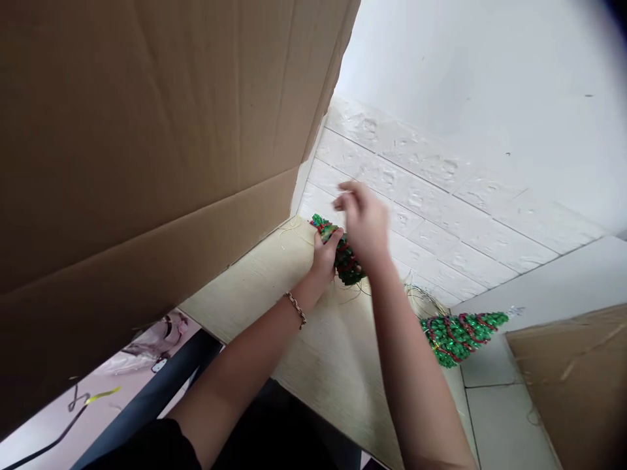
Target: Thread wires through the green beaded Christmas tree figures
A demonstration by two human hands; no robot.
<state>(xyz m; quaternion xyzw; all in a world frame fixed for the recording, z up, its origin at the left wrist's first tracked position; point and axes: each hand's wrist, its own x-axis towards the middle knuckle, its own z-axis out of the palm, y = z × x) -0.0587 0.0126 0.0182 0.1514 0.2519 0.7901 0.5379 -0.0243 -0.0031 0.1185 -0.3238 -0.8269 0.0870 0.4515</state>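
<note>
My left hand is closed around a small green beaded Christmas tree with red bead garlands. That tree lies tilted above the pale tabletop, its narrow end toward the upper left. My right hand is raised over the tree and slightly blurred, its fingers curled together in a pinch; whatever they hold is too small to make out. The right hand and wrist hide part of the tree. To the right of my right forearm, a second green beaded tree with a silvery star tip lies on its side.
A large cardboard sheet rises along the left. Behind the table is a white brick-patterned wall. Thin loose wires lie near the second tree, and pale strands by the cardboard. A cardboard box stands at right.
</note>
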